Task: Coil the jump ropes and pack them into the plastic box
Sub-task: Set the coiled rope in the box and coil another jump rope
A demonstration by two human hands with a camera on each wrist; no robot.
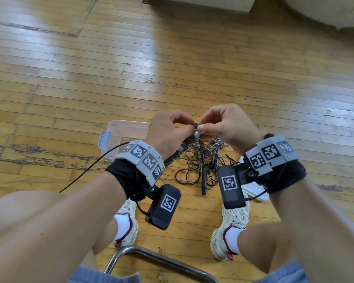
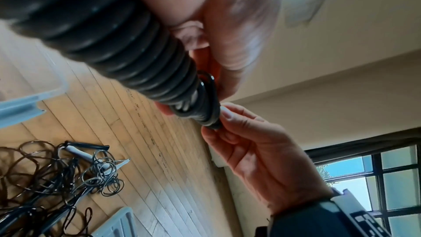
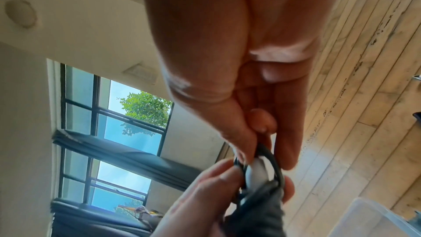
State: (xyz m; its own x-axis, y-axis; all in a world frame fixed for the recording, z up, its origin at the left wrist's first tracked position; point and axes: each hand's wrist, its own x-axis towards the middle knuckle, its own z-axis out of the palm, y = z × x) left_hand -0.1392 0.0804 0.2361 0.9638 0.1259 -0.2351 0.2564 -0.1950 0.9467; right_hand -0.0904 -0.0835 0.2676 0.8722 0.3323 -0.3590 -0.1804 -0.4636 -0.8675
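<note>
hands: left hand (image 1: 168, 131) and right hand (image 1: 223, 125) side by side, fingertips meeting above the floor (image 1: 192, 58)
wound rope: in the left hand, tip between both hands' fingers, wound rope (image 2: 141, 57) running back under the left wrist
plastic box: on the floor, left of and behind the left hand, plastic box (image 1: 121, 129)
rope pile: on the floor right of the box, below the hands, rope pile (image 1: 200, 166) ahead of the shoes (image 1: 231, 227)
chair frame: nearest, between the knees, chair frame (image 1: 151, 256)
</note>
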